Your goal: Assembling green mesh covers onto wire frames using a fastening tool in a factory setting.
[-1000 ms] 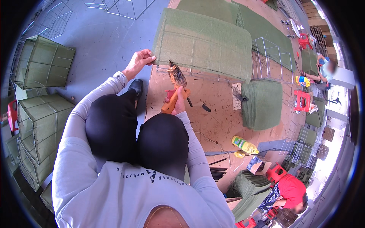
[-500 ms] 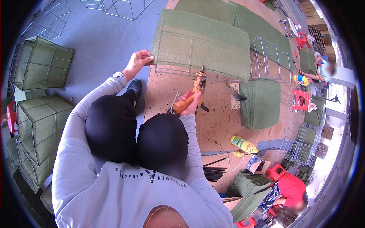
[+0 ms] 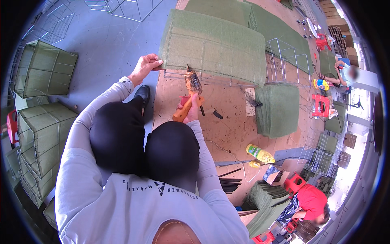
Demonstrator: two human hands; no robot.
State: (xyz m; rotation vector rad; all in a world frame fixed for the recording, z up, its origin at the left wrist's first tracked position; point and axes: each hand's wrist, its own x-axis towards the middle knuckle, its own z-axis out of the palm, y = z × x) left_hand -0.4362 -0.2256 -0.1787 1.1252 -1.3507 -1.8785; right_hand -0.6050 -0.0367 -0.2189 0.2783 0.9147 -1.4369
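My left hand (image 3: 145, 66) pinches the near left corner of a green mesh sheet (image 3: 215, 38), fingers pressed together on its edge. The sheet is draped over a wire frame (image 3: 219, 82), whose bars show through it and along its near edge. Wrapped round the orange handle of a hot glue gun (image 3: 185, 111) is my right hand (image 3: 192, 109). The gun's nozzle points away from me, close to the near edge of the sheet; its front part is brown and blackened. I cannot tell whether the tip touches the mesh.
A stack of green mesh sheets (image 3: 280, 110) lies on the brown board (image 3: 170, 95), right of the gun. A yellow bottle (image 3: 260, 154) lies nearby. Covered frames (image 3: 46, 69) stand at left, a bare wire frame (image 3: 288, 61) at right. Two other people sit on the right.
My right hand has moved left with the glue gun, bringing the nozzle nearer my left hand and tilting it leftward. My left hand keeps its pinch on the sheet's corner.
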